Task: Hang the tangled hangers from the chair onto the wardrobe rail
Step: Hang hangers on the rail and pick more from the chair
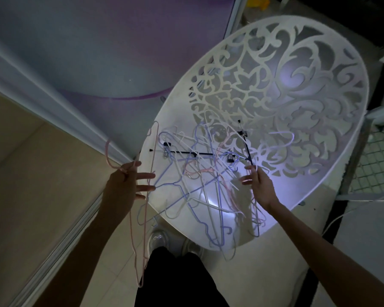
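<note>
White scrollwork chair (333,173), pastel hangers (200,187)

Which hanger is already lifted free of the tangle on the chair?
The pink hanger, hooked over the left hand. It dangles beside the chair, while the blue, white and black ones lie heaped on the seat.
</note>
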`<state>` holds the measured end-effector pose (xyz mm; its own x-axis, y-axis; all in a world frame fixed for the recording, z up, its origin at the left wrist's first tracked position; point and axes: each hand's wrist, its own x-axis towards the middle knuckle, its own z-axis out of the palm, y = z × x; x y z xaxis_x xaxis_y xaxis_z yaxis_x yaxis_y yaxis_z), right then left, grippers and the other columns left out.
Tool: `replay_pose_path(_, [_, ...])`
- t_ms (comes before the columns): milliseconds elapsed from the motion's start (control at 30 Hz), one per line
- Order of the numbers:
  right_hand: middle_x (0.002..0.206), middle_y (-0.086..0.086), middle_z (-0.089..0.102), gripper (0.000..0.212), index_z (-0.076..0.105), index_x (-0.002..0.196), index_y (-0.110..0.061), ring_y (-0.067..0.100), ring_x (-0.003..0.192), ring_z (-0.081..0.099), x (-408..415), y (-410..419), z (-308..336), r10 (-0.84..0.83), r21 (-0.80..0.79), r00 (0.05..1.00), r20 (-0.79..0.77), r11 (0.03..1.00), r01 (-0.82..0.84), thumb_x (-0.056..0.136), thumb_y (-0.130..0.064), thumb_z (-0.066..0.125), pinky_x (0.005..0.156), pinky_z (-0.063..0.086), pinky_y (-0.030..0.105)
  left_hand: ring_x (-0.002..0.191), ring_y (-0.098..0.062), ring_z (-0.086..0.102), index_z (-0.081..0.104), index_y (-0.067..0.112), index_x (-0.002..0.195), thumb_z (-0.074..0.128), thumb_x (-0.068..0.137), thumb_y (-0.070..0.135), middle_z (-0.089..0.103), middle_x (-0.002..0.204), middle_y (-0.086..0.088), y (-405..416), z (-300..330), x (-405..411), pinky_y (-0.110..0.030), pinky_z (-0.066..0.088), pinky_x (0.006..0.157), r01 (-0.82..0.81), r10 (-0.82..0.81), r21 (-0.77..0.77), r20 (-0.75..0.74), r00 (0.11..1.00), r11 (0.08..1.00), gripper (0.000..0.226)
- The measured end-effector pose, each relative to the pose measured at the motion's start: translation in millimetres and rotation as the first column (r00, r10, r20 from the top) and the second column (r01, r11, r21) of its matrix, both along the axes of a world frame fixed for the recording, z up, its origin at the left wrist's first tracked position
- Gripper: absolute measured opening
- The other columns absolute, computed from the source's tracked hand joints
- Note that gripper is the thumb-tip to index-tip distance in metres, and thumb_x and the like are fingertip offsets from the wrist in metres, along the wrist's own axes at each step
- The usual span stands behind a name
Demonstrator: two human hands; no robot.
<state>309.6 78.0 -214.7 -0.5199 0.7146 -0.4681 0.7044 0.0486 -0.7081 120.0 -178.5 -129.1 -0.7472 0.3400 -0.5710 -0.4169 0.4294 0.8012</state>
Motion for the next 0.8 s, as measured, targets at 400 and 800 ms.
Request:
replay_pose_path(400, [0.048, -0.009, 0.040, 0.026, 0.062, 0.114, -0.019, 0.006, 0.043, 0.035, -20.5, 39.7, 101.6, 0.279, 0.308, 0.957, -0.078, 0.920, -0.243, 0.100, -0.021, 0.041, 0.047, 0.026, 0.014, 0.043, -0.006, 0.064, 0.048, 0.020, 0.090, 0.038, 0.099, 0.015, 0.070, 0.056, 0.009, 58.2, 17.5, -23.8, -0.011, 0.042, 0.038, -0.037, 0.016, 0.203, 0.106, 0.994, 0.979, 0.015])
replay_pose_path(800, [0.062, 0.006, 0.042, 0.008, 0.065, 0.095, -0.029, 0.015, 0.057, 0.041, -14.2, 60.7, 81.3, 0.068, -0.048, 0.997, -0.032, 0.996, -0.069, 0.092, -0.027, 0.057, 0.052, 0.042, 0.019, 0.070, -0.020, 0.061, 0.045, 0.020, 0.089, 0.065, 0.085, 0.022, 0.061, 0.079, 0.002, 148.2, -52.2, -2.7, -0.029, 0.049, 0.070, 0.183, -0.179, -0.016, -0.305, 0.935, 0.983, 0.021])
